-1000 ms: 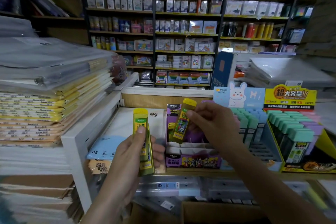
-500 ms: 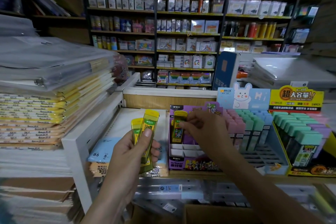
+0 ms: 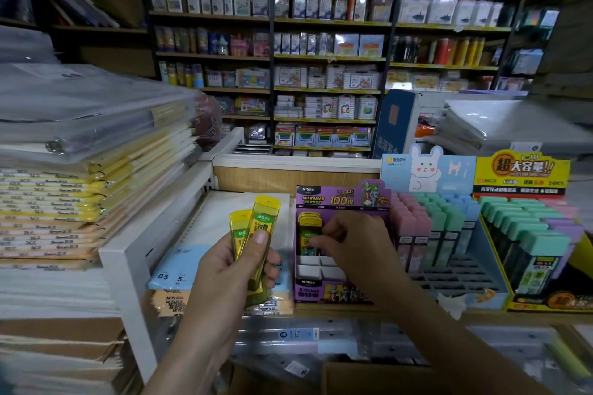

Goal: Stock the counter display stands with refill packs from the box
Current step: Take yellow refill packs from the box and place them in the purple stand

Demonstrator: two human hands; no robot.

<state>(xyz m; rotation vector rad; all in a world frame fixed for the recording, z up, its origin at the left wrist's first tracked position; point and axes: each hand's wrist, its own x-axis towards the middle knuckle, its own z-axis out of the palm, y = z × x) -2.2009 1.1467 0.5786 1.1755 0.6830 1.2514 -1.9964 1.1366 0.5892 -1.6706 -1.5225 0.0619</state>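
Note:
My left hand grips a small bunch of yellow refill packs, held upright with the thumb across the front one. To its right stands a purple display stand with white compartments. My right hand hovers over its back left slots, fingers curled, pinching a yellow pack that stands among the other yellow packs there. The front compartments of the stand show white and bare. A cardboard box sits at the bottom edge, below my arms.
Right of the purple stand are a blue rabbit stand with pastel packs and a yellow stand with mint and lilac packs. Stacked notebooks fill the left shelf. B5 pads lie beside the stand. Stocked shelves line the back.
My right hand brought its yellow pack down from mid-air into the back left slots of the purple stand. My left hand fanned its packs slightly and stayed put.

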